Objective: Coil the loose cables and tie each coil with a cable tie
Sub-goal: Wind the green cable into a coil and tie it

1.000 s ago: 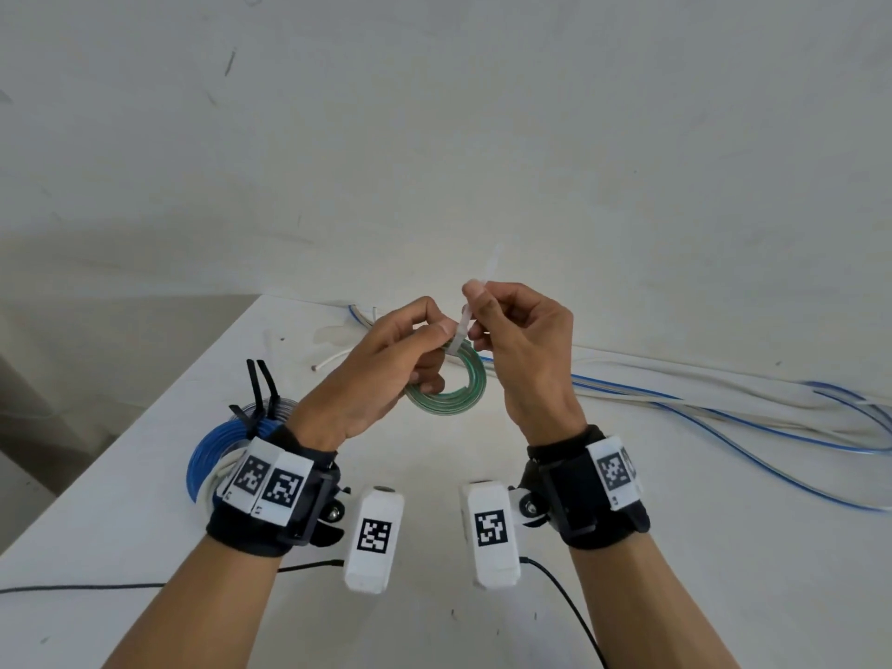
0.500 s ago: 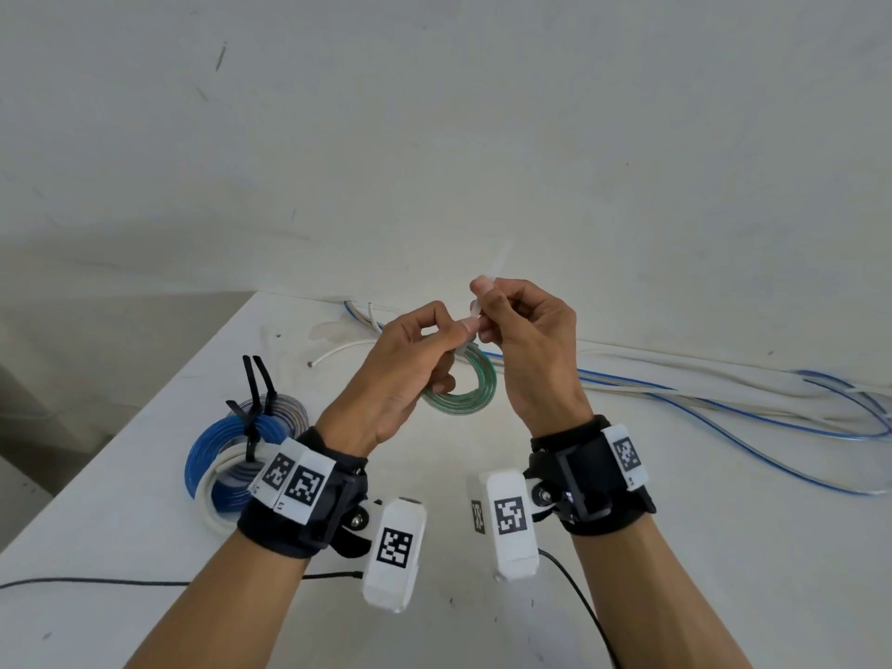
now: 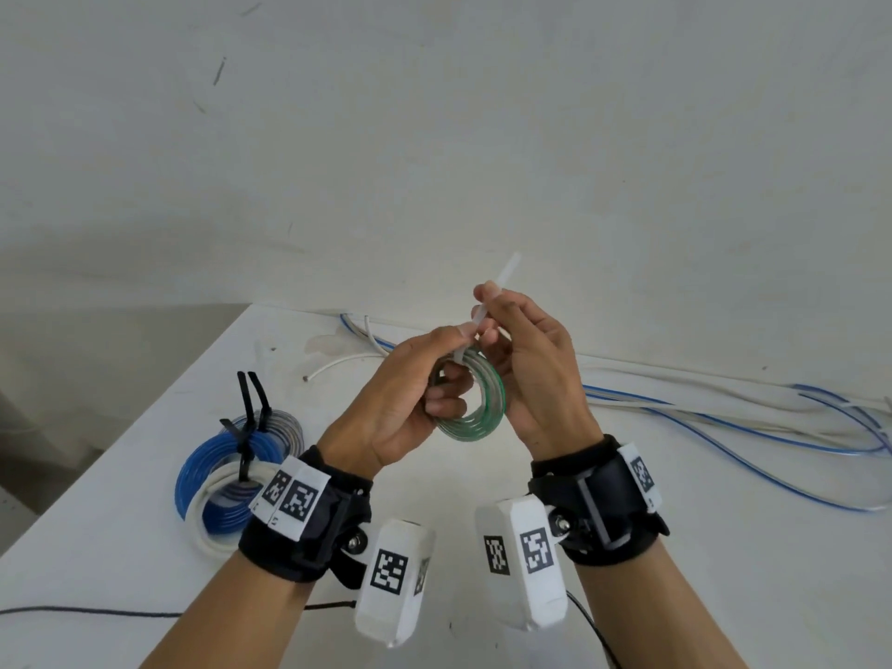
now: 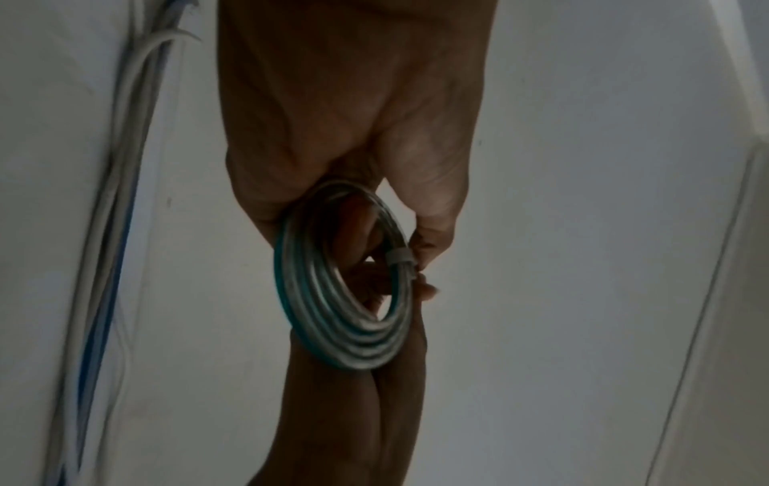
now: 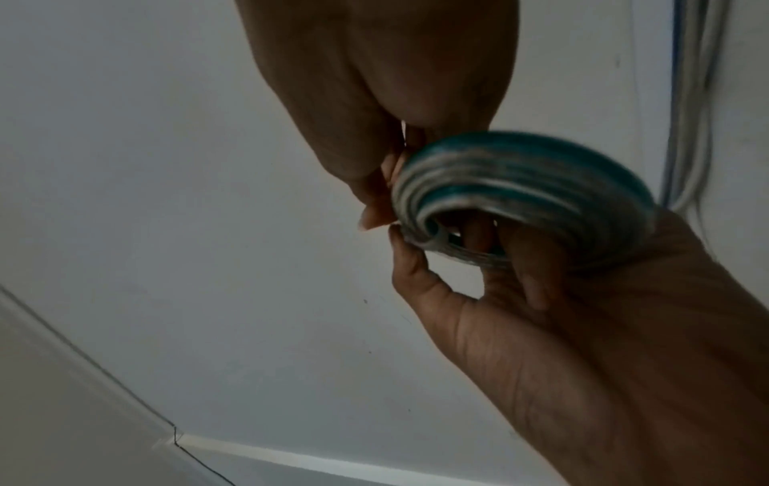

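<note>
1. The left hand point(image 3: 396, 408) held the green coil point(image 3: 475, 417) in the air above the white table point(image 3: 145, 451). Its fingers were curled through the centre of the coil, and thumb and forefinger pinched the coil where the tie crossed it.
2. The right hand point(image 3: 536, 374) pinched the tail of the white cable tie point(image 3: 502, 277) between thumb and forefinger. The tail stood up and away from the coil.
3. Compared with the head view one second earlier, more of the tail projected above the right fingers, and both hands were raised and closer to the camera.
4. The left wrist view showed the tie band point(image 4: 400, 256) lying snug across the coil turns. Judgement: the tie was being drawn tight, and this coil was close to finished.
5. Three tied coils point(image 3: 231, 475) with black ties lay on the table to the left.
6. Loose blue and white cables point(image 3: 724, 417) lay along the far table edge to the right. Judgement: further coiling remained.
</note>
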A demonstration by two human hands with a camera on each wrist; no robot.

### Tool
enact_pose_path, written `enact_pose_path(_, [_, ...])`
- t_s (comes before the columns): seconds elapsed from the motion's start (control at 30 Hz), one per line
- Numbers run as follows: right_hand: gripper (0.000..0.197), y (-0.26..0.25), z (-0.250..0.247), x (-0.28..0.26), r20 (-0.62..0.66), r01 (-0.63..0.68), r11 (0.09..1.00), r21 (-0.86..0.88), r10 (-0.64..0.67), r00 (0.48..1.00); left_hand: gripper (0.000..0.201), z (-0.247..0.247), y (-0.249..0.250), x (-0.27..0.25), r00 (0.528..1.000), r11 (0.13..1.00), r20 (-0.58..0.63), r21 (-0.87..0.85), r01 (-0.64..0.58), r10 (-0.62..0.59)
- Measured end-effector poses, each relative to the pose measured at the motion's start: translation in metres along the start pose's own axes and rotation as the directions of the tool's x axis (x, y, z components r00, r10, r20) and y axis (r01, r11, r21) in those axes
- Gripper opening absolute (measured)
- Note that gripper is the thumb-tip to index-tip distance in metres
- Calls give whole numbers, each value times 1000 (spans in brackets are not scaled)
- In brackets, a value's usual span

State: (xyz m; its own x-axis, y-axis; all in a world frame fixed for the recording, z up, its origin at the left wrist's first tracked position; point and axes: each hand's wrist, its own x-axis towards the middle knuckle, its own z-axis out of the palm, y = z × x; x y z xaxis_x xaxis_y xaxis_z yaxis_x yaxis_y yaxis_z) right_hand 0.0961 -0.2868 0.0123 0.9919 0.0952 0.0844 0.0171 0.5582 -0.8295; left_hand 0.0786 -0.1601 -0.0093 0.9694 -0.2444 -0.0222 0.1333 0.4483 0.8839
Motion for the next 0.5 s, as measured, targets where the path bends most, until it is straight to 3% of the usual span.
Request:
enact_pose_path(0.07, [9, 4, 4, -3, 57, -77, 997, 22, 75, 996, 19, -4, 0, -1, 998, 995, 64, -98, -1, 8])
enact_pose_path(0.13, [11, 6, 7, -3, 83, -52, 999, 7, 51, 995, 24, -9, -1, 0, 998, 991, 65, -135, -7, 16])
enact_pose_path(0.27, [15, 3, 0, -4, 42, 235, 950, -206, -231, 972, 50, -20, -5, -2, 995, 997, -95, 75, 23, -16])
enact_pose_path(0.33, [18, 2, -5, -5, 29, 304, 890, -339, -313, 949, 60, -25, -5, -11, 992, 983, -123, 179, 43, -21])
enact_pose_path(0.5, [24, 8, 1, -12, 64, 289, 815, -503, -298, 952, 18, -32, -2, -41, 985, 909, -144, 417, -24, 92])
